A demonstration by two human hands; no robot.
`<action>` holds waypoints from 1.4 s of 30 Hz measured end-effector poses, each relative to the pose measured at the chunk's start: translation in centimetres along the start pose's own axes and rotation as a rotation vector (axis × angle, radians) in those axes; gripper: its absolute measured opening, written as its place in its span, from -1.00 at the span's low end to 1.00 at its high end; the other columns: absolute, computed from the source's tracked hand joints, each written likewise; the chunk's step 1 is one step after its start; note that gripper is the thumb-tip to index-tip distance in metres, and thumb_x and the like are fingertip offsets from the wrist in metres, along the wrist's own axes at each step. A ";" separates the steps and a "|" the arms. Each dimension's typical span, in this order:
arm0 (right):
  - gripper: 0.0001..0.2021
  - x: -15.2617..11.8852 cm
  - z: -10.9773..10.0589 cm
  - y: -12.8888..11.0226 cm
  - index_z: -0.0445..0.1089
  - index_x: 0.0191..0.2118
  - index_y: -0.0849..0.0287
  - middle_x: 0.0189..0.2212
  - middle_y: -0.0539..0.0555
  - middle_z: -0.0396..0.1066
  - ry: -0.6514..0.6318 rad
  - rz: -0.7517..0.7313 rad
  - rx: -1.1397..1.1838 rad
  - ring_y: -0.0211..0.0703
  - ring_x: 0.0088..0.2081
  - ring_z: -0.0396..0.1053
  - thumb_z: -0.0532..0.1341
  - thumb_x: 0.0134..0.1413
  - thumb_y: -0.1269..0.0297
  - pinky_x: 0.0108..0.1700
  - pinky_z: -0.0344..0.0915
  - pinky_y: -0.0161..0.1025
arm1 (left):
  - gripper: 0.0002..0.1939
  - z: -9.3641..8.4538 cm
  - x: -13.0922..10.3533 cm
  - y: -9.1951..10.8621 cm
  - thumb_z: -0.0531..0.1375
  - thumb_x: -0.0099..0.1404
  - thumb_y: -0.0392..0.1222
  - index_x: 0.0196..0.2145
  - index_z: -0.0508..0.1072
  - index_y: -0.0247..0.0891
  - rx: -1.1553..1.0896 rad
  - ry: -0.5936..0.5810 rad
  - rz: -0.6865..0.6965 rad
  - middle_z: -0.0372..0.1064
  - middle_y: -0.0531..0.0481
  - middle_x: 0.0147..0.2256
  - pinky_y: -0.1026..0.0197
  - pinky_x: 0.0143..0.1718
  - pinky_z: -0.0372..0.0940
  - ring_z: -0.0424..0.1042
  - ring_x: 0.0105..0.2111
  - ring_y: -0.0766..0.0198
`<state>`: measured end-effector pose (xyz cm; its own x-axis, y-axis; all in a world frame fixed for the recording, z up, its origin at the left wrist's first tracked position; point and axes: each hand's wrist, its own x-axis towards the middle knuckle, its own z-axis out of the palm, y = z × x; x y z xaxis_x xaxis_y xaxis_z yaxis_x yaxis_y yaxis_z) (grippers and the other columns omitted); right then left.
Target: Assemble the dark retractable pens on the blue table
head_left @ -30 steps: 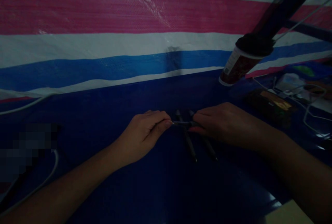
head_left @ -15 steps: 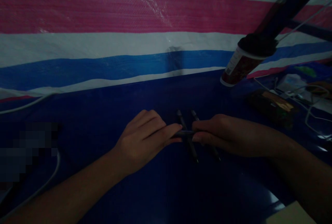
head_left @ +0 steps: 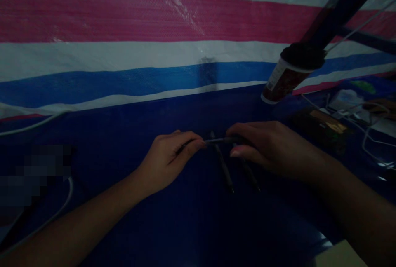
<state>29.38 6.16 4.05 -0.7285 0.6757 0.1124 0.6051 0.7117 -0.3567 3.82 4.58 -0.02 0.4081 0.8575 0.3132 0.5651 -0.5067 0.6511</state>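
Observation:
Between my two hands a dark pen point(head_left: 216, 140) is held roughly level above the blue tabletop. My left hand point(head_left: 173, 158) is closed, pinching the pen's left end with thumb and fingertips. My right hand point(head_left: 262, 145) grips the other end, its fingers curled over the barrel and the thumb below. Beneath the held pen lie two more dark pens, tips towards me: one pen point(head_left: 225, 168) in the middle and another pen point(head_left: 251, 173) by my right hand, which partly hides it.
A lidded paper cup point(head_left: 287, 73) stands at the back right by a dark post point(head_left: 349, 3). To the right lie a dark pouch-like item point(head_left: 321, 131) and tangled white cables point(head_left: 368, 135). A striped plastic sheet point(head_left: 123, 15) hangs behind the blue table point(head_left: 148, 234). A pale cable point(head_left: 66, 201) curves at left.
Both hands have shifted slightly away from me with the pen. My left hand's grip has turned into a fingertip pinch, more of the pen now shows, and the right fingers curl over it.

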 end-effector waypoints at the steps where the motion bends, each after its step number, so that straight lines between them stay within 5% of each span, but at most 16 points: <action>1: -0.59 0.1 -0.2 0.1 0.48 -0.19 0.16 -0.36 0.10 0.56 -0.006 0.043 0.034 -0.13 -0.39 0.48 0.04 0.49 -0.02 -0.37 0.21 -0.24 | -0.70 0.0 0.0 0.0 0.10 0.49 -0.11 -0.31 0.60 -0.15 -0.007 0.022 -0.008 0.46 0.14 -0.54 0.26 -0.47 0.23 0.40 -0.56 0.32; 4: -0.62 0.2 -0.4 0.5 0.51 -0.26 0.15 -0.42 0.08 0.54 0.002 0.081 0.127 -0.13 -0.42 0.48 0.07 0.49 0.08 -0.34 0.26 -0.23 | -0.74 0.0 -0.1 -0.3 0.14 0.47 -0.12 -0.28 0.62 -0.15 -0.025 0.039 -0.023 0.45 0.15 -0.55 0.28 -0.49 0.21 0.38 -0.57 0.34; 8: -0.74 0.1 -0.2 0.9 0.57 -0.10 0.15 -0.26 0.11 0.61 0.085 0.038 0.200 -0.08 -0.27 0.56 0.17 0.44 0.14 -0.21 0.37 -0.22 | -0.77 0.1 -0.3 -0.5 0.16 0.46 -0.11 -0.24 0.62 -0.15 -0.032 0.019 -0.019 0.48 0.14 -0.51 0.30 -0.51 0.21 0.39 -0.56 0.35; 13: -0.85 -0.2 -0.4 0.9 0.53 -0.06 0.11 -0.16 0.10 0.59 0.123 -0.038 0.232 -0.12 -0.18 0.56 0.25 0.38 0.22 -0.11 0.42 -0.25 | -0.61 -0.1 -0.1 -0.4 0.05 0.51 -0.15 -0.42 0.56 -0.15 -0.072 -0.033 0.010 0.30 0.15 -0.63 0.30 -0.56 0.18 0.29 -0.63 0.35; 19: -0.75 0.1 -0.5 0.7 0.48 -0.06 0.20 -0.29 0.04 0.57 0.130 0.020 0.240 -0.21 -0.30 0.53 0.28 0.36 0.11 -0.25 0.33 -0.31 | -0.65 -0.1 0.0 -0.5 0.07 0.48 -0.13 -0.36 0.61 -0.15 -0.091 -0.027 -0.030 0.16 0.18 -0.68 0.32 -0.72 -0.05 0.09 -0.72 0.38; 22: -0.89 0.2 -0.4 0.9 0.46 -0.16 0.21 -0.30 0.03 0.55 0.160 0.010 0.225 -0.25 -0.32 0.49 0.28 0.36 0.26 -0.27 0.30 -0.33 | -0.63 0.0 -0.2 -0.6 0.06 0.49 -0.10 -0.33 0.62 -0.17 -0.069 -0.049 -0.084 0.14 0.19 -0.68 0.34 -0.72 -0.06 0.08 -0.71 0.39; 25: -0.70 0.2 -0.4 1.1 0.43 -0.03 0.20 -0.21 0.05 0.55 0.213 0.039 0.272 -0.22 -0.29 0.49 0.40 0.21 0.20 -0.28 0.32 -0.32 | -0.61 -0.1 -0.3 -0.6 0.05 0.50 -0.07 -0.32 0.62 -0.19 -0.069 -0.063 -0.122 0.14 0.19 -0.68 0.35 -0.72 -0.07 0.07 -0.71 0.40; 30: -0.83 0.1 -0.5 1.1 0.45 -0.10 0.18 -0.30 0.02 0.55 0.149 0.106 0.271 -0.23 -0.37 0.45 0.31 0.31 0.21 -0.33 0.28 -0.29 | -0.61 -0.1 -0.3 -0.6 0.05 0.50 -0.04 -0.31 0.62 -0.19 -0.081 -0.058 -0.153 0.07 0.21 -0.71 0.34 -0.74 -0.11 0.03 -0.73 0.39; 33: -0.58 0.2 -0.5 1.1 0.39 0.08 0.17 -0.09 0.09 0.56 0.237 0.093 0.335 -0.17 -0.24 0.48 0.42 0.16 0.20 -0.26 0.33 -0.27 | -0.61 -0.1 -0.3 -0.6 0.05 0.50 -0.04 -0.31 0.62 -0.19 -0.091 -0.053 -0.155 0.08 0.20 -0.70 0.34 -0.74 -0.11 0.03 -0.73 0.40; 37: -0.81 0.3 -0.4 1.0 0.47 -0.17 0.18 -0.34 0.03 0.54 0.178 0.210 0.386 -0.20 -0.36 0.46 0.27 0.34 0.14 -0.32 0.31 -0.27 | -0.62 0.1 -0.3 -0.6 0.06 0.50 -0.05 -0.31 0.62 -0.19 -0.089 -0.039 -0.146 0.10 0.20 -0.70 0.33 -0.73 -0.10 0.05 -0.72 0.40; 40: -0.63 0.3 -0.4 1.1 0.43 -0.01 0.15 -0.19 0.05 0.56 0.233 0.195 0.452 -0.19 -0.30 0.48 0.45 0.13 0.15 -0.31 0.34 -0.28 | -0.62 0.1 -0.2 -0.6 0.06 0.50 -0.05 -0.32 0.61 -0.19 -0.098 -0.028 -0.155 0.08 0.21 -0.71 0.33 -0.73 -0.11 0.04 -0.72 0.40; 42: -0.70 0.4 -0.3 1.2 0.47 -0.08 0.16 -0.26 0.04 0.56 0.245 0.223 0.503 -0.22 -0.34 0.46 0.39 0.21 0.08 -0.35 0.32 -0.30 | -0.61 0.1 -0.2 -0.7 0.05 0.51 -0.04 -0.32 0.61 -0.19 -0.112 -0.028 -0.161 0.06 0.22 -0.71 0.33 -0.73 -0.11 0.03 -0.73 0.40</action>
<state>29.95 7.31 3.94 -0.4702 0.8653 0.1736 0.4653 0.4102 -0.7844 3.44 4.74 -0.59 0.3392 0.9232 0.1807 0.5421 -0.3489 0.7645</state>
